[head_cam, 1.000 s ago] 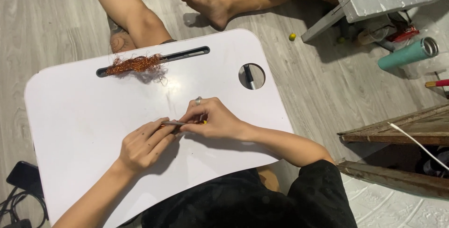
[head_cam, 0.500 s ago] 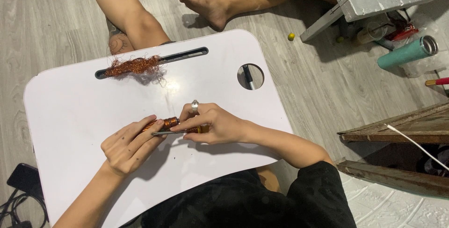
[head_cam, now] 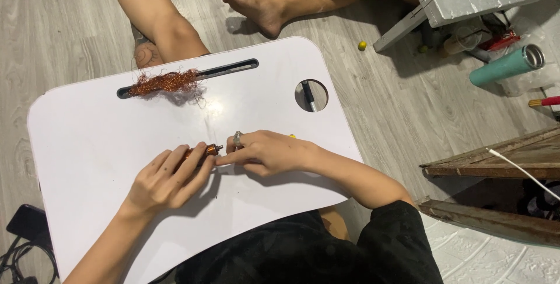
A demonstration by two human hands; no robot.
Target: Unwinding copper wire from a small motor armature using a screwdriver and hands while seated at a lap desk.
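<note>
gripping copper-wound rotor (head_cam: 201, 151) (both hands closed)

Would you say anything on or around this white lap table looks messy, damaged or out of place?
Yes: a loose tangle of copper wire sprawls over the slot at the far edge of the white lap table, stray strands sticking out. Otherwise the left hand and right hand hold a small copper-wound part tidily.

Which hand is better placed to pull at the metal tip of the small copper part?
Right. The right hand already has its fingers at the tip of the copper part; the left hand grips its body.
</note>
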